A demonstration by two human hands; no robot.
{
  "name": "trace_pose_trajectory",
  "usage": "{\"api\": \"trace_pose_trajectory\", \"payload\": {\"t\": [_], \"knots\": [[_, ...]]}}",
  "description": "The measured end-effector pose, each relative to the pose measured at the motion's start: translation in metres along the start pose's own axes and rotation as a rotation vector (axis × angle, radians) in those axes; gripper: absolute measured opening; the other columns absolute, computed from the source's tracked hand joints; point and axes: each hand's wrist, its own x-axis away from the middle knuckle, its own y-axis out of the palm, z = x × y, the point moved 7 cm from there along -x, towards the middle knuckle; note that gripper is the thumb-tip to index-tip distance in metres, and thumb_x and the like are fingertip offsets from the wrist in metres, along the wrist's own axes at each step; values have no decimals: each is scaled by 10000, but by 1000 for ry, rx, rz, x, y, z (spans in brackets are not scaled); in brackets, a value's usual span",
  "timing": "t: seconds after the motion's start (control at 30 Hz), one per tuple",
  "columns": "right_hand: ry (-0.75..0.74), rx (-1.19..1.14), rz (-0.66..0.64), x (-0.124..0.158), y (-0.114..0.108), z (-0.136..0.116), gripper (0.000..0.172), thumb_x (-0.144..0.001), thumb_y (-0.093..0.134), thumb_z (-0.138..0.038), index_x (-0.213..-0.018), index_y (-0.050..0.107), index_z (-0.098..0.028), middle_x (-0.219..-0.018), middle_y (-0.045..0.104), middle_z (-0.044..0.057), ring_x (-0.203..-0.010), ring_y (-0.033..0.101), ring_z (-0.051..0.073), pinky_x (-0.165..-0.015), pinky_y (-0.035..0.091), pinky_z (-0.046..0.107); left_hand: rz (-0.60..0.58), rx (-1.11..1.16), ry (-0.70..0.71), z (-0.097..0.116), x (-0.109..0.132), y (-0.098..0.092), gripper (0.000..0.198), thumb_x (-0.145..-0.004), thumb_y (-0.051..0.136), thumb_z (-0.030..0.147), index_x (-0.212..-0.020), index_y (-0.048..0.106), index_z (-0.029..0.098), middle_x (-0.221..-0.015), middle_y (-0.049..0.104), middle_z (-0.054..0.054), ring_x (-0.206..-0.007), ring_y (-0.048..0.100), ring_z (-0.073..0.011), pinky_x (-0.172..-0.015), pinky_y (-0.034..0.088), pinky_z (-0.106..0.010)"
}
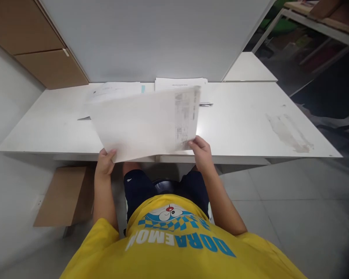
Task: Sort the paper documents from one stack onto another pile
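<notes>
A large sheet of white paper is lifted over the front edge of the white table, blurred by motion, with printed lines along its right side. My left hand pinches its lower left corner. My right hand grips its lower right corner. More papers lie flat on the table behind it, beside another loose sheet. A small dark clip-like item rests just right of the held sheet.
A white partition rises behind the table. Brown cabinets stand at the far left, a cardboard box on the floor below. A stain marks the table's right side. Shelving sits at the far right.
</notes>
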Motion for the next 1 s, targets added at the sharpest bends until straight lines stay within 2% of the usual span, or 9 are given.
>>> {"api": "trace_pose_trajectory", "payload": {"t": [0.1,0.23,0.4,0.53,0.63,0.7,0.8,0.87,1.0], "knots": [[-45,-111,85,-20,-16,0,142,-789,613,-326,-890,663,-240,-865,678,1,-909,624,210,-880,483,348,-68,33,96,3,-23,35,396,-538,927,418,-767,694,194,-693,693,4,-752,689,-163,-740,570,-256],[-86,-80,124,-25,-33,11,263,-707,620,-272,-968,643,-249,-944,679,6,-955,619,209,-885,482,347,-158,-76,80,-14,-44,64,273,-662,846,367,-721,653,183,-555,511,53,-536,513,-95,-485,394,-198],[-66,-33,173,-15,-44,23,189,-764,638,-372,-893,617,-235,-864,652,4,-867,602,187,-808,484,321,-187,-142,109,-15,-48,79,254,-692,818,392,-751,692,178,-763,677,-21,-748,640,-161,-632,496,-240],[-75,50,275,-1,-65,9,179,-770,665,-393,-775,593,-229,-745,602,-17,-761,560,164,-725,462,291,-158,-63,67,-15,-27,79,388,-643,853,495,-822,716,179,-779,720,-37,-872,699,-237,-768,562,-318],[33,97,192,13,-81,6,168,-748,695,-387,-783,640,-232,-744,635,-9,-739,581,174,-683,462,289,-128,-7,40,-27,6,72,459,-649,849,536,-915,732,181,-875,754,-57,-965,706,-262,-835,570,-340],[161,88,137,26,-93,15,170,-720,712,-382,-793,673,-234,-740,657,-3,-705,593,180,-646,458,292,-94,-14,-8,-41,30,65,476,-695,814,570,-958,730,181,-909,758,-64,-946,712,-257,-820,575,-342],[310,68,175,43,-112,36,220,-642,748,-378,-804,704,-235,-702,659,-7,-653,583,173,-603,435,287,-83,-81,-94,-61,57,60,481,-743,786,574,-1012,716,181,-891,747,-55,-817,711,-220,-731,573,-315],[360,70,229,48,-124,49,259,-601,767,-378,-809,711,-235,-697,663,-9,-647,582,171,-591,423,283,-101,-93,-110,-66,67,63,532,-764,786,548,-1153,680,201,-914,739,-43,-791,700,-194,-708,564,-289],[383,43,313,49,-139,67,303,-557,782,-377,-809,704,-229,-734,689,-4,-657,602,175,-589,433,285,-193,-106,-83,-63,71,78,777,-807,770,526,-1469,455,266,-1051,719,-58,-856,697,-180,-757,566,-281]]}}
